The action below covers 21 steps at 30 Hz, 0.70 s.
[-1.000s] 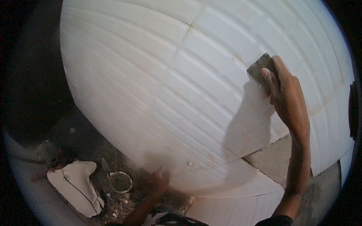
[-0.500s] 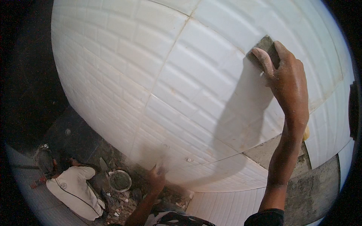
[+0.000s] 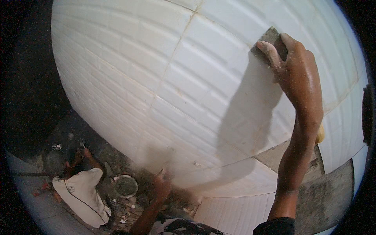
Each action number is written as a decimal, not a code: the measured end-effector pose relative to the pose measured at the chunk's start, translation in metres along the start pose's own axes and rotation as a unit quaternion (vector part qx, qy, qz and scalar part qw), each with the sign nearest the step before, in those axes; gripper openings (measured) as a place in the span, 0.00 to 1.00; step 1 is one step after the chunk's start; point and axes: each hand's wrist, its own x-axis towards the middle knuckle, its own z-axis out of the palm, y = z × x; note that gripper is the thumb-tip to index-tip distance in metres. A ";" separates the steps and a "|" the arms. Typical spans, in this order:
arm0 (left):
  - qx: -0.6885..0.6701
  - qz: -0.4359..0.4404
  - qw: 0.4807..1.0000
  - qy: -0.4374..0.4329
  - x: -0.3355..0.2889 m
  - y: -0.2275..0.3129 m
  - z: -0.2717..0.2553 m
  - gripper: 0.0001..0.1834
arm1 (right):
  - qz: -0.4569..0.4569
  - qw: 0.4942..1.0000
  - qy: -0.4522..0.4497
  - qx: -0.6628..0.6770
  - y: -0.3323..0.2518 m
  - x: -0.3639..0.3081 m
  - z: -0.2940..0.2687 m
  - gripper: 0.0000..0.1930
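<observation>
My right hand (image 3: 299,64) grips a grey sponge-like block (image 3: 273,42) between thumb and fingers. It presses the block to the white tiled wall (image 3: 219,74), on a tile with a raised brick pattern, next to a grout joint. Low down near the wall's bottom part is my left hand (image 3: 162,184). Its fingers are blurred and dim, so I cannot make out whether they hold anything.
Below left, a co-worker in a pale shirt (image 3: 84,196) crouches beside a round bucket (image 3: 125,186). Broken rubble (image 3: 127,213) lies around it. Bare grey cement (image 3: 325,196) shows under the tiles at right. A yellow object (image 3: 320,134) shows behind my right forearm.
My right hand and the block have slid slightly up and left on the tile. The co-worker has raised the head and reached an arm forward. My left hand has barely moved.
</observation>
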 end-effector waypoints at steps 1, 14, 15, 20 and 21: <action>0.001 -0.009 1.000 0.002 0.000 0.000 -0.005 0.31 | 0.006 1.000 -0.003 0.008 0.001 0.000 0.000 0.24; -0.040 -0.036 0.998 -0.009 -0.008 0.018 -0.028 0.30 | -0.004 0.999 0.044 -0.013 -0.017 0.010 -0.017 0.27; -0.026 -0.030 0.999 -0.008 -0.007 0.027 -0.034 0.29 | -0.019 0.998 0.060 -0.022 -0.021 0.012 -0.014 0.27; 0.030 0.000 0.999 0.031 -0.012 0.018 -0.042 0.27 | -0.015 0.998 0.058 -0.011 -0.022 0.007 -0.024 0.27; 0.027 -0.023 0.999 0.037 -0.015 0.016 -0.044 0.27 | -0.032 0.996 0.079 -0.023 -0.023 0.006 -0.020 0.27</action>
